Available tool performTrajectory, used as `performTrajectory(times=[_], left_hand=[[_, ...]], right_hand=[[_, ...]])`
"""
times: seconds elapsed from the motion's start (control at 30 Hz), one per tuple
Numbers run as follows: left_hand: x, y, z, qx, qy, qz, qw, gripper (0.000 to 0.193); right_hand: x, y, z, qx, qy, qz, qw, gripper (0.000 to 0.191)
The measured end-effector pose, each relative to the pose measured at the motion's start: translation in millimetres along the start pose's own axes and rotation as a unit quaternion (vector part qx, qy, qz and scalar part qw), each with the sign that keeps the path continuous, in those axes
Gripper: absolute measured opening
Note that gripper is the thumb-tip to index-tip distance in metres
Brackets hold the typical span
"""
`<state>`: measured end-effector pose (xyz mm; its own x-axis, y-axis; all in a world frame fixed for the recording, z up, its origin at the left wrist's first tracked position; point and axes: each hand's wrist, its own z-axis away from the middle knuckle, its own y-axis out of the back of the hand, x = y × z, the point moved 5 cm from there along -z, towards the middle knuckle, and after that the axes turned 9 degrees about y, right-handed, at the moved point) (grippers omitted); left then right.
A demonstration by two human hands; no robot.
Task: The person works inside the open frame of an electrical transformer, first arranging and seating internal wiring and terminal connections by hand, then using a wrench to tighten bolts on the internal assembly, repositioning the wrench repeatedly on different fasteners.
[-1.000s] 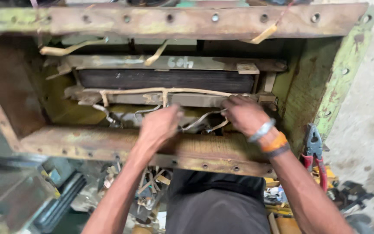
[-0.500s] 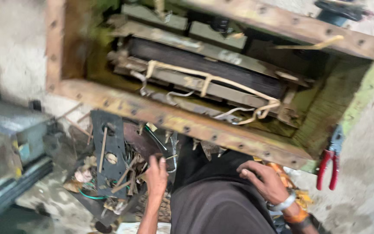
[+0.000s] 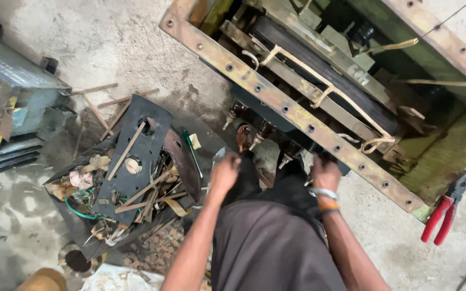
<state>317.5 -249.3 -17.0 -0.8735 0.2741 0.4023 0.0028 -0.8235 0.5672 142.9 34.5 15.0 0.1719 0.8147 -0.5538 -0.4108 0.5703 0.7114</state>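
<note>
On the concrete floor (image 3: 109,43), far left edge of the shot, there's a grey-blue metal box (image 3: 12,91) with a small yellow patch and a pale blue label stuck on its side, can't make out more than the colours. Right of that sits a scrap pile (image 3: 120,194): a black plate (image 3: 138,156) with round holes lying tilted on top, thin wooden strips across it, some crumpled tan paper tape, and a green wire (image 3: 79,211) looping out the bottom left. A green-handled screwdriver (image 3: 191,152) lies just off the pile's right edge.

Middle of the frame, the left hand (image 3: 225,172) hangs down next to the dark trousers, fingers curled in loosely, and it doesn't look like it's gripping anything. The right hand (image 3: 324,173), with a silver bangle and orange band on the wrist, is up by the lower rail of the rusty frame (image 3: 292,113), right around the brown insulators (image 3: 260,134) poking out under it. Honestly can't tell if it's clamped on something or just touching. The hands are apart, one on each side of the legs.

Inside the frame is a dark coil block (image 3: 330,70) tied with tan tape. Far right, red-handled pliers (image 3: 443,213) lie on the floor just beside the frame's lower right corner.
</note>
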Motion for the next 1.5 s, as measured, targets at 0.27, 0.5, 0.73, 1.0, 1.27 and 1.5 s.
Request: performTrajectory(times=[0.27,0.5,0.73,1.0,1.27,1.5], left_hand=[[147,34,57,0.096,-0.314,-0.038,0.944,0.032],[177,59,55,0.282,-0.342,0.016,0.896,0.070],[172,81,81,-0.029,-0.244,0.163,0.956,0.031],[242,7,127,-0.251,0.027,0.191,0.949,0.040],[392,-119,45,-0.238,-0.332,-0.024,0.913,0.023],[360,-247,-41,-0.394,-0.286,-0.295,0.822,0.032]], right_hand=[[-36,2,-24,-0.037,0.030,0.108,0.993,0.063],[-22,17,40,-0.052,-0.110,-0.124,0.985,0.045],[5,96,98,-0.289,-0.092,-0.024,0.953,0.041],[48,249,115,-0.123,0.135,-0.070,0.981,0.048],[137,302,56,0.039,-0.089,-0.284,0.954,0.024],[113,289,-29,-0.010,-0.145,-0.211,0.967,0.013]])
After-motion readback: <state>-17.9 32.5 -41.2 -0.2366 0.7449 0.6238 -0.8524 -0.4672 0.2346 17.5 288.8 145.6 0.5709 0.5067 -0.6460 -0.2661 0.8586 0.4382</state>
